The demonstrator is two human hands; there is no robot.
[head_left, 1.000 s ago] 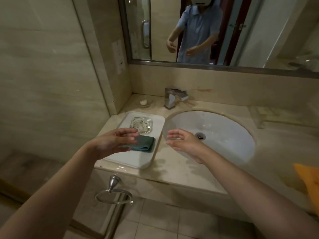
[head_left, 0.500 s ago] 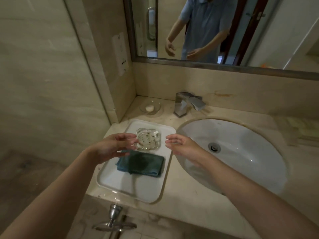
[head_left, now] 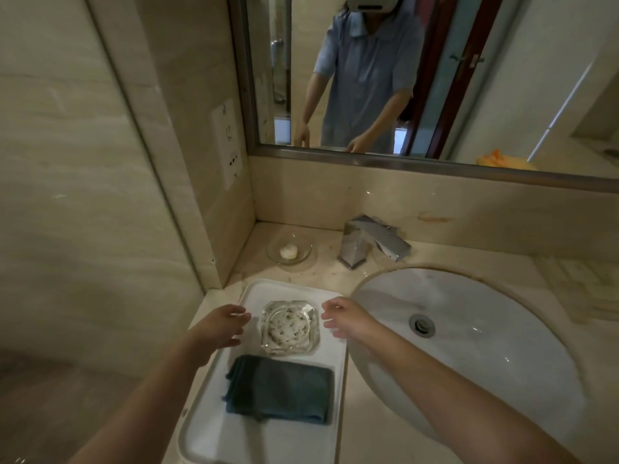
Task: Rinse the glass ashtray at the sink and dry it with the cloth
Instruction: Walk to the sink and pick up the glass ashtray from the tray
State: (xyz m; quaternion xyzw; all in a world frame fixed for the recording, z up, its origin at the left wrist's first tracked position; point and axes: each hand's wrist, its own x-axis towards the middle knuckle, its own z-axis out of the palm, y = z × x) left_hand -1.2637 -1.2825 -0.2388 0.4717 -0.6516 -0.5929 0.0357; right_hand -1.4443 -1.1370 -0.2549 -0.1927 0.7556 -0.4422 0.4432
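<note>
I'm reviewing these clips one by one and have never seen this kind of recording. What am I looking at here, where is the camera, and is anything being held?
There is no machine: a person works with bare hands, and the single wide-angle camera sits on their head, looking down. The mirror above reflects that person.

On the counter lies a white tray. On it sit a glass ashtray, speckled with dirt, and a folded dark cloth nearer the viewer. To the right is the sink with its faucet behind; no water is visibly running. A small glass dish stands in the corner.

The left hand and right hand are open on either side of the ashtray, apart from it. Nothing is held yet.
</note>
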